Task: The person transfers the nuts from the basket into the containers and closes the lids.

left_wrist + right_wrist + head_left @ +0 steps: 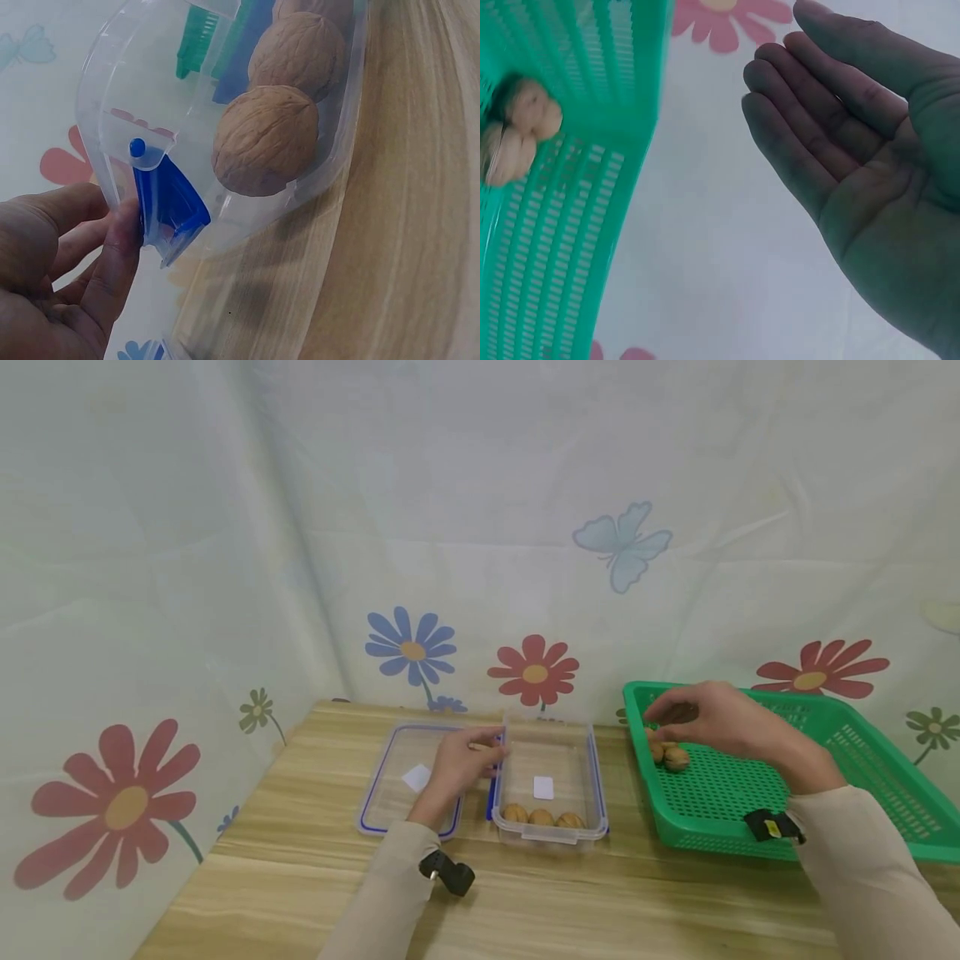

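A clear plastic food container (pixel 577 760) stands uncovered on the table, with a row of three walnuts (pixel 542 818) along its near end. My left hand (pixel 467 763) pinches the container's left rim, close to a blue latch (pixel 169 199) that hangs down in the left wrist view. Over the left end of a green plastic basket (pixel 735 843) hovers my right hand (pixel 712 720), its fingers slightly bent and its palm bare in the right wrist view. Just below it lie a few walnuts (pixel 677 759) in the basket, partly hidden by the fingers.
Left of the container lies its clear lid (pixel 378 777) with a blue seal, partly covered by my left hand. The wooden table (pixel 525 902) backs onto a flower-printed curtain (pixel 480 568). A white label (pixel 543 787) shows within the container's outline.
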{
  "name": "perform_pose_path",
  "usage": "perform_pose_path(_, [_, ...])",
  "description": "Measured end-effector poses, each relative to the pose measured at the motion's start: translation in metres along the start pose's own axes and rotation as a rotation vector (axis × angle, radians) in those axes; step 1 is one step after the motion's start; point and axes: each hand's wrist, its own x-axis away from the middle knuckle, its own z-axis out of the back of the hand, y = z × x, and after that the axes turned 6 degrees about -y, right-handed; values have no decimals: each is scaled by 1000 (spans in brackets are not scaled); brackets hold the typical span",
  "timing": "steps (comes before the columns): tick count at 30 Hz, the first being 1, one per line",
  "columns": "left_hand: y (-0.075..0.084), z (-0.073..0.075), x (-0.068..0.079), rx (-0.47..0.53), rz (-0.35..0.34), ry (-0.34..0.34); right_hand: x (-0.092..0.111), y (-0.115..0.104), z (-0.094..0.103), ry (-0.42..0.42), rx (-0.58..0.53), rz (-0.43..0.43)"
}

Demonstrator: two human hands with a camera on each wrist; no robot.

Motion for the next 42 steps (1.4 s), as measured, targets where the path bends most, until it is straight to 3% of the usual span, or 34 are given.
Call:
perform_pose_path(7, [1,0,1,-1,-2,3,-5,27,15,22,18,-12])
perform_pose_path(15, [1,-1,2,8,-15,0,-13,57,18,-16,-27,-28])
perform_pose_path(29, [0,0,2,-16,-18,-2,-26,102,5,-153,-127,-49])
perform_pose_path(42, [0,-1,1,2,-18,1,-29,119,-10,-220,-105,-40])
